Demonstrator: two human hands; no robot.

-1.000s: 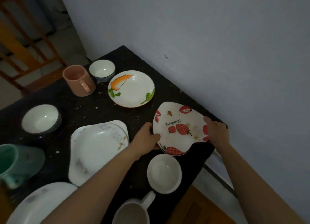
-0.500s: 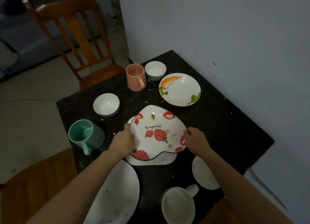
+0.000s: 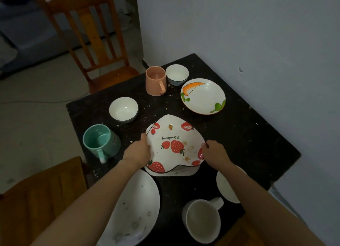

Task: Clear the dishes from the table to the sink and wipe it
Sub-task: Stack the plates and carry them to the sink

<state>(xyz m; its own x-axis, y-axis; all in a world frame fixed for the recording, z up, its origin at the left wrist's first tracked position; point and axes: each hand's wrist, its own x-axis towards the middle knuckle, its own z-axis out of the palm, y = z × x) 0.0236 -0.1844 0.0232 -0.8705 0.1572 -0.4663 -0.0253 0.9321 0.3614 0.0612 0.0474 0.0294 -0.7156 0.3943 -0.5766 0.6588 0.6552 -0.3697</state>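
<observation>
My left hand (image 3: pixel 137 152) and right hand (image 3: pixel 214 152) grasp opposite edges of the strawberry plate (image 3: pixel 174 146). It is dotted with crumbs and sits between them, over a white plate (image 3: pixel 184 172) on the counter (image 3: pixel 248 135). The green mug (image 3: pixel 100 142), left of my hands, looks empty.

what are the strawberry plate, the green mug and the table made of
The strawberry plate is likely glazed ceramic: glossy white, printed berries, thin rigid rim. The green mug is probably glazed ceramic too: smooth sheen, thick wall. The table has a dark matte top, perhaps painted wood; the dim light leaves it open.
</observation>
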